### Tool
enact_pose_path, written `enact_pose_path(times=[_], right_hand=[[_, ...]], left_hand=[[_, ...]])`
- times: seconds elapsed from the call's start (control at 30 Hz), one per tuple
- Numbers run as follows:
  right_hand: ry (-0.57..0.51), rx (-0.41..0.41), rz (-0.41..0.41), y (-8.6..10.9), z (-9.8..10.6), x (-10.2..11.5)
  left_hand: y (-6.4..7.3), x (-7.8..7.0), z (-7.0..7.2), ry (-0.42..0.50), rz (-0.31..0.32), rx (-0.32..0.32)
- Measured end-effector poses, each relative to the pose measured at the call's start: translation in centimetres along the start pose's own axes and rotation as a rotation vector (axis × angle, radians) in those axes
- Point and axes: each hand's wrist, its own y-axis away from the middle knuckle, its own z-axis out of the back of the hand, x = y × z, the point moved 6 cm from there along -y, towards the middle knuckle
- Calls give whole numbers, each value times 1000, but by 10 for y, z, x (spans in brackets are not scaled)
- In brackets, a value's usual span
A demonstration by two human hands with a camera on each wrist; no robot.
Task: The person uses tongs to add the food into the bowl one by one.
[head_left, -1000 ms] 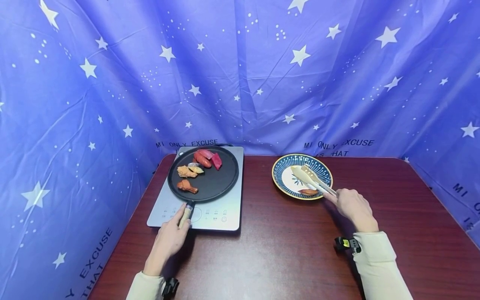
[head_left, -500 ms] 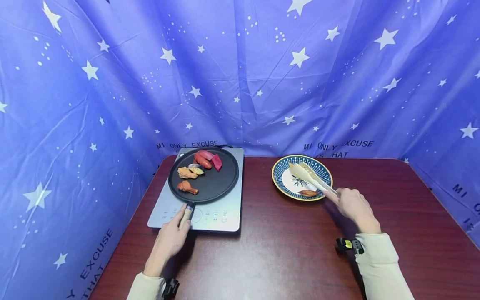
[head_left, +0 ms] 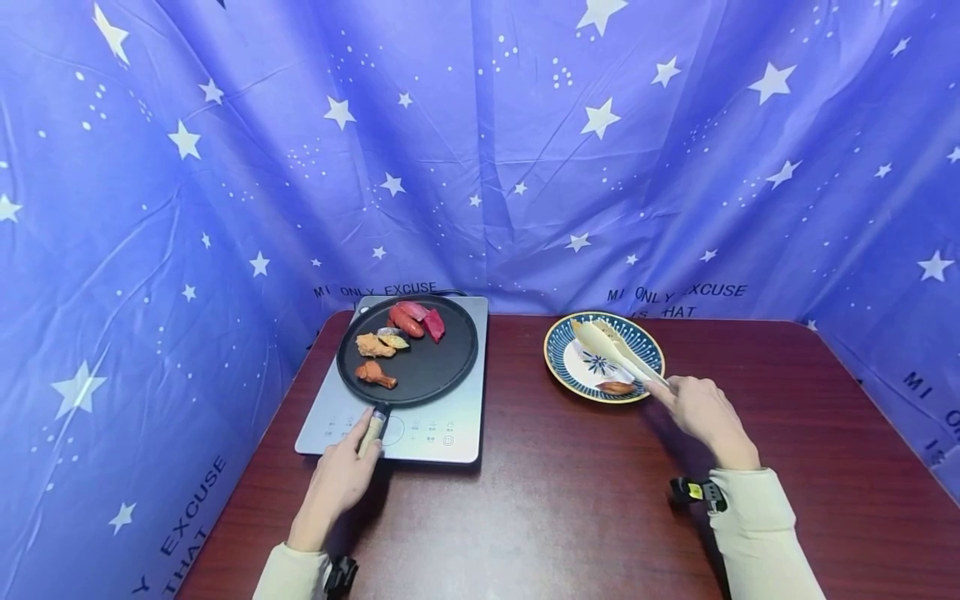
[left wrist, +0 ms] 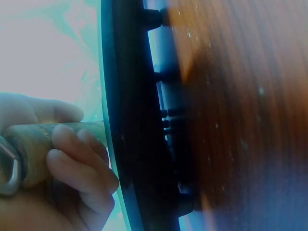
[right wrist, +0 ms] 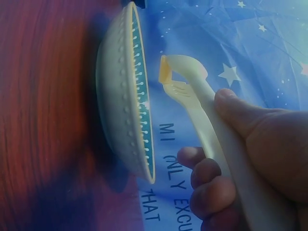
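Observation:
In the head view my left hand [head_left: 337, 483] grips the pale handle [head_left: 371, 437] of a flat black pan [head_left: 431, 375], fingers wrapped round it in the left wrist view. Food pieces lie on the pan: a chicken drumstick [head_left: 375, 374], a breaded piece [head_left: 374, 345], a red sausage-like piece [head_left: 407, 322] and others. With my right hand [head_left: 705, 417] I hold cream tongs [head_left: 611, 350] over a blue-patterned plate [head_left: 577, 368]. A thin yellowish piece [right wrist: 165, 70] is between the tong tips, above the plate's rim. On the plate's near side lies a brown food piece [head_left: 617, 387].
Under the pan is a silver induction cooker [head_left: 450, 412] with a touch panel, at the left of the dark red wooden table [head_left: 555, 492]. A blue star-patterned curtain [head_left: 480, 167] surrounds the table's back and sides.
The tong tips have shifted slightly up and left in the head view, showing more of the plate's middle. My left hand and the pan have stayed put.

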Motion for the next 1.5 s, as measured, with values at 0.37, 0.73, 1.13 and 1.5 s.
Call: enact_pose_path(times=[0.37,0.73,1.13,1.5], right_hand=[[-12,-45,14,2,13,13],[-6,-65,45,3,19,19],[-10,-63,39,4,19,15],[-22,-50,54,5,21,19]], left_hand=[[-1,-1,1,-7,2,2],[-1,-1,2,-8,2,8],[0,0,2,-6,-2,2],[0,-1,0,-3,20,9]])
